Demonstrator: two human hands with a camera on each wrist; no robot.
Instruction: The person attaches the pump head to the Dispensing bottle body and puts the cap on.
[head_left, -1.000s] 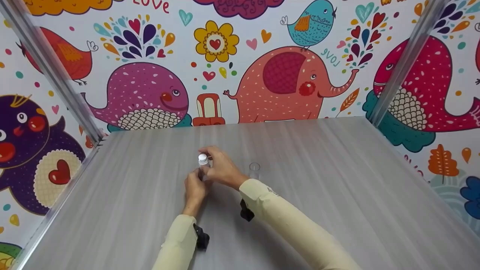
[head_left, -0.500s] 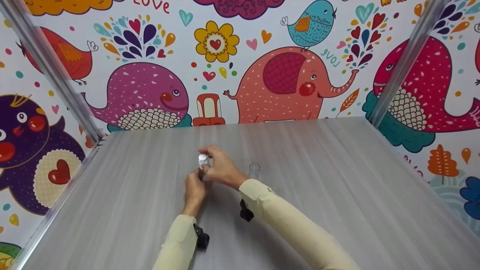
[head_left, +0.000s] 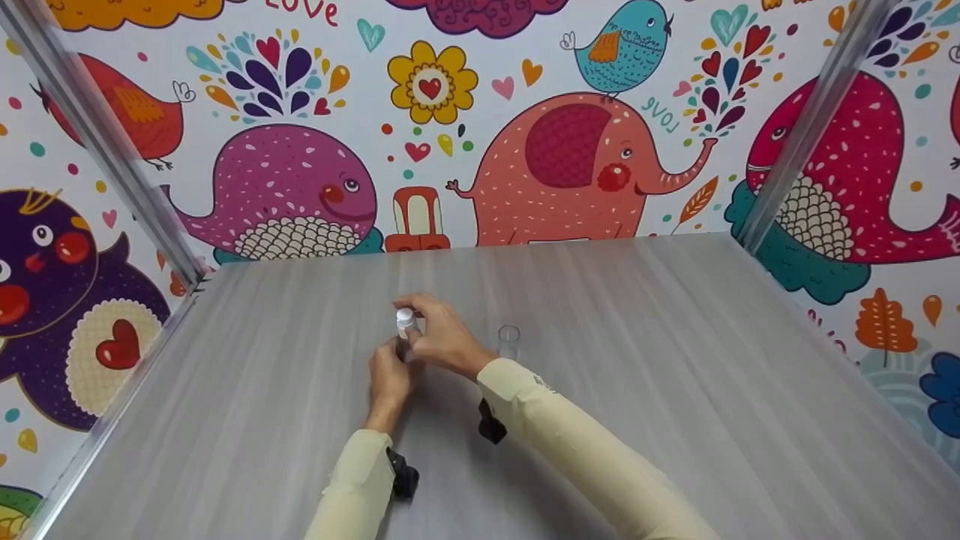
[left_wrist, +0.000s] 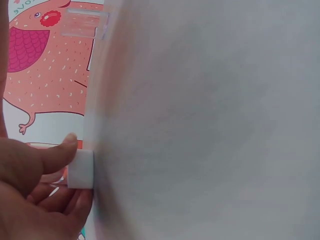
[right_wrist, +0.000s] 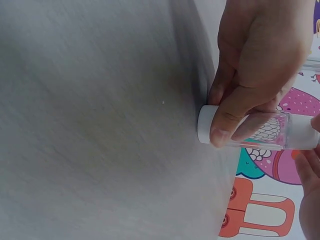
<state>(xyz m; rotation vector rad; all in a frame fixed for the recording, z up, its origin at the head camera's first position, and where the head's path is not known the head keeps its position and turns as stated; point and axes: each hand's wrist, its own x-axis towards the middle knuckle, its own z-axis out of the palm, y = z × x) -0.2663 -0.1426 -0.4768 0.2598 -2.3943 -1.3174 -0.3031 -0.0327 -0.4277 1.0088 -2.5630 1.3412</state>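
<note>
Head view: left hand (head_left: 389,375) has its fingers curled round the low end of a clear bottle (head_left: 403,333), upright on the grey table (head_left: 675,360). Right hand (head_left: 448,337) is pinching up by the white top (head_left: 405,318). Clear cup (head_left: 508,345) sits off to the right.

Left wrist: left thumb's on the white base (left_wrist: 81,169).

Right wrist: right fingertips touch the top.

white bottle cap (head_left: 405,315), grey streaked tabletop (head_left: 262,390) (pale yellow sleeves (head_left: 585,435))
</note>
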